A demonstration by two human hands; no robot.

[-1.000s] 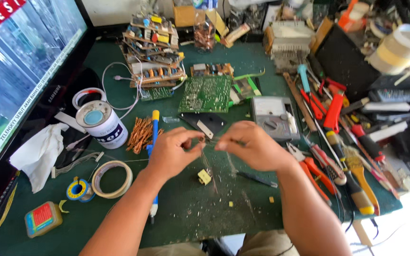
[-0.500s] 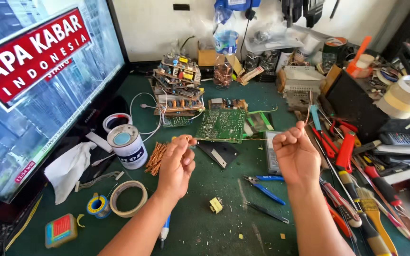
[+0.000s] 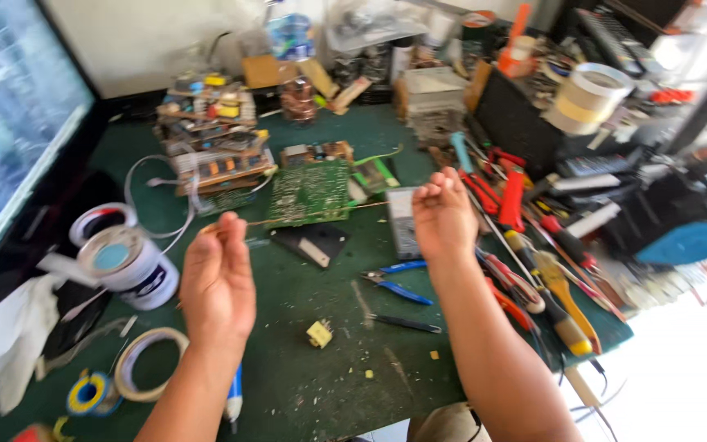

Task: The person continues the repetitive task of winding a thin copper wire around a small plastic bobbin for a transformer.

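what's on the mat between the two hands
In the head view, between the left hand and right hand lie a green circuit board and a dark flat piece; blue-handled pliers sit nearer the right wrist.

Between our left hand (image 3: pixel 218 282) and right hand (image 3: pixel 443 214) runs a thin wire (image 3: pixel 304 217); the circuit board (image 3: pixel 311 192) lies behind it, pliers (image 3: pixel 398 282) below.

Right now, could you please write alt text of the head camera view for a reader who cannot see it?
Two bare hands, the left hand and the right hand, are raised apart over a cluttered green workbench, apparently stretching a thin wire between them. Below lie a green circuit board, blue-handled pliers, a white tin and red-handled tools.
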